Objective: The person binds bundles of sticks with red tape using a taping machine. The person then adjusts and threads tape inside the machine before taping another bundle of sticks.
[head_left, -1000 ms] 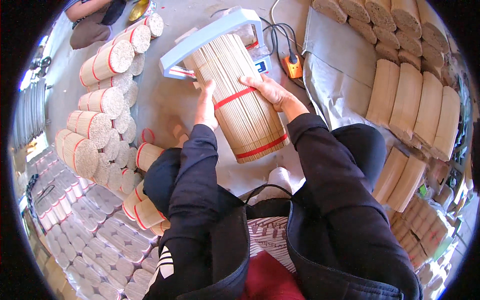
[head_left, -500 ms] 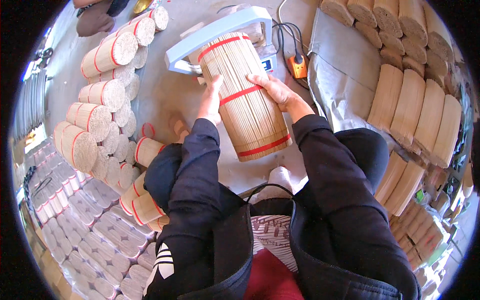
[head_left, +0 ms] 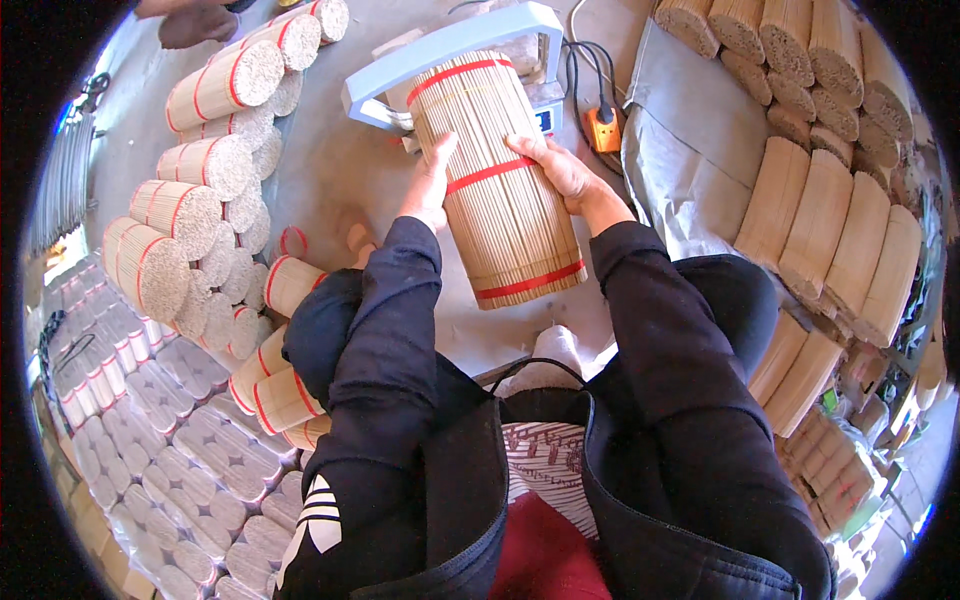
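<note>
Gripping a big bundle of thin sticks [head_left: 497, 185] at upper centre, left hand [head_left: 430, 185] and right hand [head_left: 556, 170] clamping opposite sides. Poking its top end through a pale blue machine frame [head_left: 450, 45]. Banded bundles [head_left: 200, 190] piling up at upper left.

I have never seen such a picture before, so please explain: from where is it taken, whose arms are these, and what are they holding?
The camera sits on a person's head and looks down, so the round picture bends at its edges. The two dark-sleeved arms are that person's own. The left hand and right hand grip a big round bundle of thin sticks, tied with red bands. Its far end lies inside the arch of a pale blue machine on the floor. An orange plug lies beside it. Finished bundles are stacked on the left, more tan bundles on the right, and wrapped packets at lower left.
</note>
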`<state>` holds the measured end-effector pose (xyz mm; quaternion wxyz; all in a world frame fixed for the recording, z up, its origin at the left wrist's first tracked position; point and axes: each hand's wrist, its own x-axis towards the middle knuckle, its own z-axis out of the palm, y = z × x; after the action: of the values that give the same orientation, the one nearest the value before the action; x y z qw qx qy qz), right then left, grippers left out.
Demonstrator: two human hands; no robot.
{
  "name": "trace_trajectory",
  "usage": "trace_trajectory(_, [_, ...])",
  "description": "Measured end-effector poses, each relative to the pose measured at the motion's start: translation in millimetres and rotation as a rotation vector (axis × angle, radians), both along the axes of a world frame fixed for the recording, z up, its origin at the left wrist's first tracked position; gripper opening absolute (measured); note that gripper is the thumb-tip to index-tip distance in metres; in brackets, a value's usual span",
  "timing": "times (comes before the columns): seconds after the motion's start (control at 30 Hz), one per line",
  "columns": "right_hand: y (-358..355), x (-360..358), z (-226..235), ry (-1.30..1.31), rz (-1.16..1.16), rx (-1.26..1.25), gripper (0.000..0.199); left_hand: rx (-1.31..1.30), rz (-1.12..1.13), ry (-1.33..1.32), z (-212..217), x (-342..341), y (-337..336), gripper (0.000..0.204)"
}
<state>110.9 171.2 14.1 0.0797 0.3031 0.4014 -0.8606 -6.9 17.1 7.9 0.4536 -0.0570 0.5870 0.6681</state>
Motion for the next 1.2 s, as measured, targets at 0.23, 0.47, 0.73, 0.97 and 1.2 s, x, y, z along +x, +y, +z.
trace_trajectory(0.23, [3, 0, -3, -0.009, 0.04, -0.024, 0.082, 0.046, 0.013, -0.043, -5, -1, 0, 0.071])
trace_trajectory(0.47, [3, 0, -2, -0.017, 0.043, -0.015, 0.079, 0.071, 0.028, -0.039, -11, -2, -1, 0.074])
trace_trajectory(0.73, [4, 1, -4, -0.033, 0.043, -0.004, 0.077, 0.061, 0.041, -0.029, 1, 3, 2, 0.071])
trace_trajectory(0.97, [5, 0, -14, -0.072, -0.014, 0.018, 0.082, 0.054, 0.046, -0.038, 11, 8, 5, 0.066])
trace_trajectory(1.2, [0, -3, -8, -0.025, 0.001, -0.041, 0.076, 0.081, 0.05, -0.038, 0, 3, -1, 0.065])
